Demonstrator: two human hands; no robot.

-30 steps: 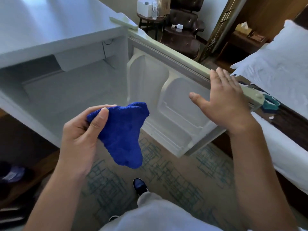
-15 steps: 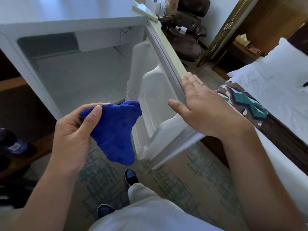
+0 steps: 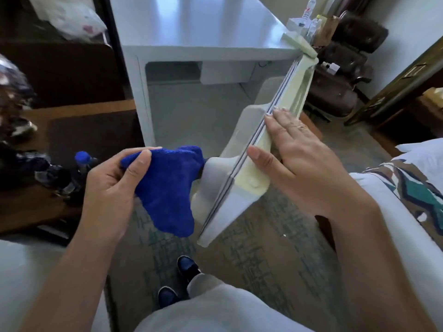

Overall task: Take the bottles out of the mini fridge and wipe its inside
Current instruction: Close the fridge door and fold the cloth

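The white mini fridge stands in front of me with its inside bare and pale. Its door is partly swung in, seen almost edge-on. My right hand lies flat with straight fingers on the door's outer face, thumb near the door's seal. My left hand grips a blue cloth between thumb and fingers, just in front of the fridge opening. Bottles, one with a blue cap, lie on the low dark shelf at the left.
A bed with white sheets and a patterned runner is close on the right. A dark leather armchair and a side table with items stand behind the fridge door. Patterned carpet covers the floor; my shoes are below.
The door has swung from wide open to nearly edge-on, pushed by my right hand. My view has turned left, bringing the bottles on the left shelf into sight. The cloth stays in my left hand.
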